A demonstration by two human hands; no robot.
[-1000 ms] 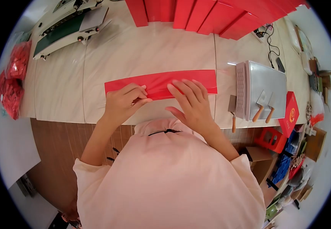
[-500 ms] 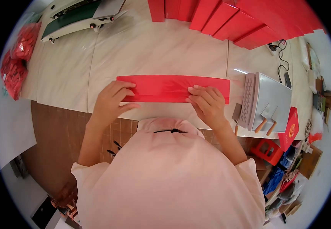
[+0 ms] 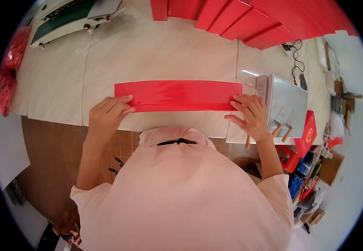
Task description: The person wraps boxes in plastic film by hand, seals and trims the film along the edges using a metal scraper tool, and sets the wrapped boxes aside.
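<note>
A long, flat strip of glossy red sheet (image 3: 177, 95) lies crosswise on the table edge nearest me; whether it is folded cannot be told. At its left end, my left hand (image 3: 108, 116) has its fingers drawn together on the lower corner of the strip. My right hand (image 3: 251, 113) rests on the strip's right end. Its fingertips lie on the red surface, while the thumb sticks out apart below the near edge.
Red boxes (image 3: 256, 23) stand along the table's far side. A grey metal-topped case (image 3: 288, 102) with two wooden-handled scrapers is right of my hand. At far left are a green-belted machine (image 3: 66, 21) and bags of red pieces (image 3: 6, 85). A black cable (image 3: 297, 62) lies at right.
My right hand has slid outward to the strip's right end, its thumb now spread. My left hand has shifted toward the left end. The creases near the right hand have smoothed out.
</note>
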